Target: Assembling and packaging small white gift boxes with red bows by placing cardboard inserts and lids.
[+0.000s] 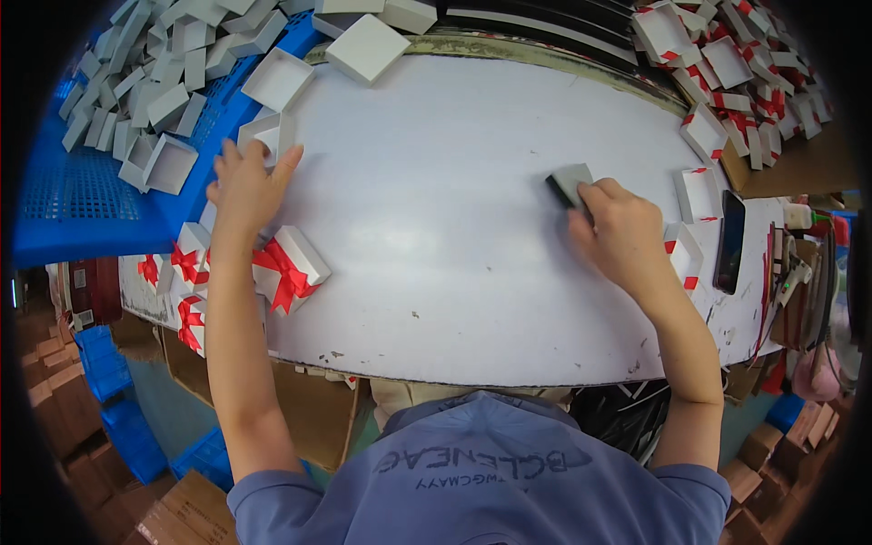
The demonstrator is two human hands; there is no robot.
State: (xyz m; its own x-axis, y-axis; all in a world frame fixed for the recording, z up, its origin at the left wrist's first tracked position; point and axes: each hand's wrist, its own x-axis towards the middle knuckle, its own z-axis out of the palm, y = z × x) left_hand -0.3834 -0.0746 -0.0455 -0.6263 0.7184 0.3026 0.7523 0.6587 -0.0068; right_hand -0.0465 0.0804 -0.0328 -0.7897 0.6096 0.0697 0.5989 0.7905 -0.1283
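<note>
My left hand [247, 186] is at the table's left edge, fingers spread and thumb apart. Its fingertips reach a small white open box part [272, 132], seemingly touching it without closing round it. Over the right half of the table, my right hand [622, 222] grips a small block [572, 177] with a grey top and dark side; the fingers partly hide it. Below my left hand lies a white gift box with a red ribbon bow [304, 259], partly behind my forearm. Another white open box part [280, 80] lies just beyond my left hand.
A blue plastic crate [73, 241] heaped with white box parts stands at the left. Ribboned white box parts [727, 64] pile up at the far right. A dark phone [729, 241] lies on the white table [436, 300] near its right edge, beside open box parts [697, 195].
</note>
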